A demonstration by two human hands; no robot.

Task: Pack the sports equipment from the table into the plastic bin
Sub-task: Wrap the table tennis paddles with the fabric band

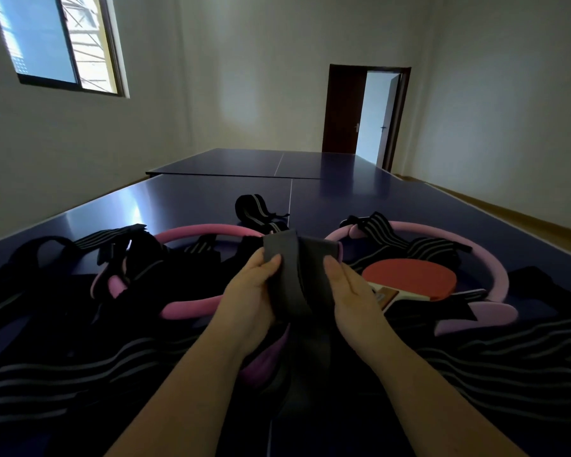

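A grey elastic band [292, 275] is held up between both hands over the blue table [360, 189]. My left hand [249, 291] pinches its left edge and my right hand [350, 291] presses its right side. Under and around them lie two pink exercise rings, the left ring [208, 230] and the right ring [468, 245]. A red table tennis paddle [412, 278] rests inside the right ring. Black wraps with grey stripes [80, 384] are spread over the near table. No plastic bin is in view.
A rolled striped wrap [253, 209] sits further out on the table. More striped wraps [495, 357] cover the near right side. A second table half [244, 163] stands beyond. An open door [373, 117] is at the back right, a window [56, 41] top left.
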